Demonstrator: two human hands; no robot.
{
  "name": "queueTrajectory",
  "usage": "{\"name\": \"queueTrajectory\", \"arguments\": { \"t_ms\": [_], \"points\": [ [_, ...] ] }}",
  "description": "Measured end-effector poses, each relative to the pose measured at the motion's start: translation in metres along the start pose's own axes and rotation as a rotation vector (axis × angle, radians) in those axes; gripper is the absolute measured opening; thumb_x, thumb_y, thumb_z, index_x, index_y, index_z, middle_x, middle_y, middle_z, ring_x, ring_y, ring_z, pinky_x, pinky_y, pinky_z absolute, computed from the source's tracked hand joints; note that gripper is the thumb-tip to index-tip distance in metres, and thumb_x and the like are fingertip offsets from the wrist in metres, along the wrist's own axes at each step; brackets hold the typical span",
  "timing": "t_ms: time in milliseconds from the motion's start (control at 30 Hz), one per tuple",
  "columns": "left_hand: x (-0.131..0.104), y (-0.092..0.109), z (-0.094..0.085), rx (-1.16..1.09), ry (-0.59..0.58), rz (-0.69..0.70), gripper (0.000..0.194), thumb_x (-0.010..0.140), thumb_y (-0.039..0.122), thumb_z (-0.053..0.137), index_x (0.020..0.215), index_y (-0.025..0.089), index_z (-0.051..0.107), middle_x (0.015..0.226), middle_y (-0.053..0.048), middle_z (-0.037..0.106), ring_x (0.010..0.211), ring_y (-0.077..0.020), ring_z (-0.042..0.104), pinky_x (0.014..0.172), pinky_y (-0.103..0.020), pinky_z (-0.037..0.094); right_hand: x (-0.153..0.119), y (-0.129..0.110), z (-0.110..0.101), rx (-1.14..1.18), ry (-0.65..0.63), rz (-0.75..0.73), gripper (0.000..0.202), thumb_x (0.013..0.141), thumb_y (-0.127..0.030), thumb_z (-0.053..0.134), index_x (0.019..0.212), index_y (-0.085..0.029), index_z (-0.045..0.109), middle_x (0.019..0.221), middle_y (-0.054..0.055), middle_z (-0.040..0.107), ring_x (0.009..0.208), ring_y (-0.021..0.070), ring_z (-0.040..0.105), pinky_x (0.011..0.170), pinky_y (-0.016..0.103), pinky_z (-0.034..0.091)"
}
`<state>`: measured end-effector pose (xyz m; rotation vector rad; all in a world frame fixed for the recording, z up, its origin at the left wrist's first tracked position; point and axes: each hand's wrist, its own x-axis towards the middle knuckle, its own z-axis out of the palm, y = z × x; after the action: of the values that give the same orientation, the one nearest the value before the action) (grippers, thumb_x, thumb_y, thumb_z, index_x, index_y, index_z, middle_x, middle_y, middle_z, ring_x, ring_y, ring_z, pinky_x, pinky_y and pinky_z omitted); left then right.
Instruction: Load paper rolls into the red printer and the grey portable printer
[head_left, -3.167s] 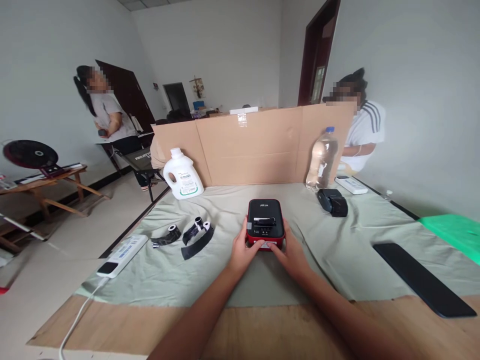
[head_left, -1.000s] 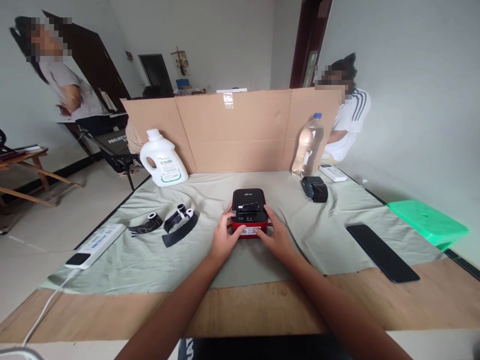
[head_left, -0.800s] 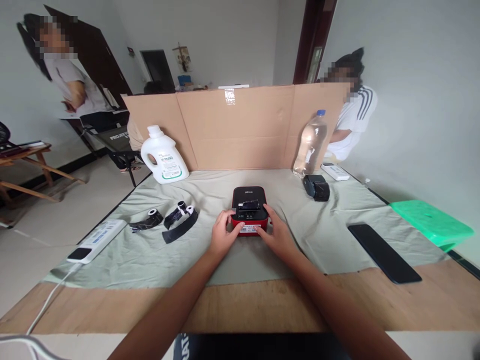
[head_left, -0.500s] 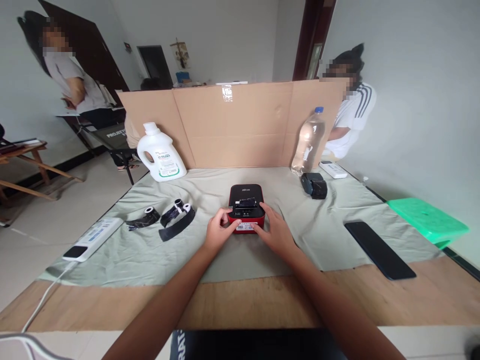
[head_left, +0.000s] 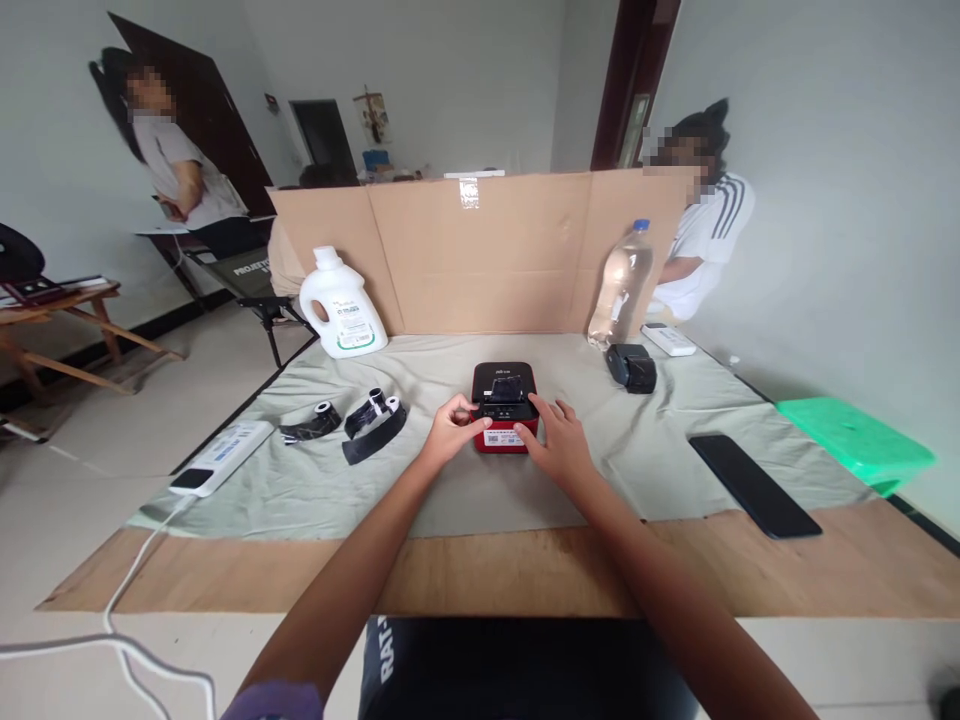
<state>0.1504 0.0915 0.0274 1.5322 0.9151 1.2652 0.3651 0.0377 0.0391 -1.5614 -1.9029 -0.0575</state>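
A small red-and-black printer [head_left: 505, 440] stands on the grey-green cloth, straight in front of me. A short piece of black strip [head_left: 507, 389] sticks up from the slot in its top. My left hand [head_left: 452, 430] grips the printer's left side, thumb on the front face near the white label. On the opposite side my right hand [head_left: 559, 437] holds it, thumb at the front right corner and index finger by the top edge. To the left lie rolls with dark, shiny strips: one roll [head_left: 315, 422] by itself and a pair [head_left: 375, 415] beside a loose black strip.
A white power strip [head_left: 225, 458] with a cable lies at left, a black phone [head_left: 754, 485] at right. Behind stand a white detergent bottle [head_left: 352, 310], a clear bottle [head_left: 621, 285], a black device [head_left: 631, 368] and a cardboard screen [head_left: 487, 260]. Two people are beyond.
The black strip at the printer's slot now stands up higher than before. Both hands keep their hold on the printer. My view has shifted slightly.
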Motion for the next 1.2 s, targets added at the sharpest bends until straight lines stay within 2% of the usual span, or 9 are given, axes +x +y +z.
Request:
{"name": "queueTrajectory", "arguments": {
  "t_ms": [133,300,500,733,800,900,1000,1100,1200],
  "points": [
    [-0.006,-0.012,0.003,0.048,0.098,0.128,0.032,0.078,0.041,0.073,0.094,0.019,0.057,0.056,0.011,0.024,0.051,-0.0076,0.026,0.053,-0.021,0.023,-0.002,0.001,0.002,-0.013,0.012,-0.008,0.056,0.097,-0.044,0.045,0.146,-0.018,0.045,0.133,0.011,0.061,0.129,0.0339,0.044,0.102,0.05,0.041],
    [-0.01,-0.017,-0.001,0.1,0.05,0.178,0.029,0.083,0.036,0.068,0.104,0.018,0.06,0.061,0.009,0.027,0.056,-0.0093,0.029,0.056,-0.022,0.026,-0.003,0.004,0.002,-0.009,0.02,-0.015,0.056,0.098,-0.043,0.044,0.148,-0.02,0.044,0.131,0.011,0.062,0.126,0.0327,0.047,0.101,0.049,0.042],
    [-0.01,-0.019,-0.002,0.085,0.043,0.172,0.028,0.084,0.036,0.068,0.105,0.019,0.06,0.062,0.008,0.028,0.057,-0.01,0.03,0.057,-0.023,0.027,-0.002,0.004,-0.002,0.007,0.002,-0.037,0.056,0.099,-0.042,0.043,0.151,-0.022,0.039,0.145,0.01,0.051,0.129,0.0309,0.047,0.103,0.049,0.042],
    [-0.01,-0.015,-0.003,0.072,0.03,0.201,0.029,0.085,0.037,0.067,0.107,0.02,0.061,0.065,0.007,0.032,0.061,-0.0106,0.034,0.06,-0.024,0.031,0.001,0.008,-0.002,0.173,-0.008,-0.078,0.052,0.101,-0.041,0.038,0.147,-0.021,0.044,0.147,0.01,0.05,0.134,0.0271,0.046,0.109,0.048,0.038],
    [-0.01,-0.014,-0.002,0.076,0.035,0.195,0.03,0.085,0.038,0.067,0.108,0.019,0.06,0.065,0.007,0.032,0.06,-0.0104,0.035,0.06,-0.023,0.031,0.01,0.01,-0.004,0.271,-0.001,-0.066,0.048,0.101,-0.043,0.035,0.14,-0.021,0.053,0.142,0.009,0.055,0.135,0.0264,0.046,0.11,0.048,0.036],
    [-0.01,-0.016,-0.001,0.098,0.034,0.175,0.031,0.085,0.039,0.066,0.108,0.019,0.06,0.063,0.007,0.033,0.058,-0.0102,0.035,0.059,-0.023,0.032,0.035,0.013,-0.009,0.418,0.001,0.059,0.05,0.101,-0.05,0.032,0.126,-0.02,0.064,0.131,0.01,0.063,0.127,0.0271,0.053,0.109,0.048,0.038],
    [-0.01,-0.015,-0.001,0.146,0.045,0.187,0.031,0.086,0.037,0.065,0.11,0.019,0.06,0.065,0.006,0.038,0.059,-0.0108,0.039,0.06,-0.024,0.036,0.064,0.009,-0.016,0.512,-0.084,0.083,0.053,0.098,-0.056,0.037,0.128,-0.021,0.062,0.127,0.01,0.066,0.122,0.0267,0.056,0.108,0.047,0.04],
    [-0.011,-0.008,-0.001,0.262,0.096,0.286,0.044,0.083,0.034,0.068,0.123,0.021,0.056,0.095,-0.004,0.056,0.076,-0.0149,0.053,0.074,-0.029,0.047,0.079,-0.003,-0.022,0.63,-0.217,-0.026,0.056,0.094,-0.058,0.047,0.136,-0.023,0.054,0.127,0.01,0.065,0.119,0.0255,0.059,0.104,0.044,0.044],
    [-0.013,0.002,-0.002,0.368,0.081,0.381,0.067,0.079,0.034,0.072,0.14,0.023,0.045,0.133,-0.012,0.052,0.113,-0.0247,0.053,0.099,-0.039,0.045,0.084,-0.012,-0.026,0.818,-0.244,-0.028,0.053,0.097,-0.055,0.04,0.137,-0.021,0.048,0.117,0.011,0.069,0.093,0.0218,0.07,0.09,0.04,0.052]
  ]
}}
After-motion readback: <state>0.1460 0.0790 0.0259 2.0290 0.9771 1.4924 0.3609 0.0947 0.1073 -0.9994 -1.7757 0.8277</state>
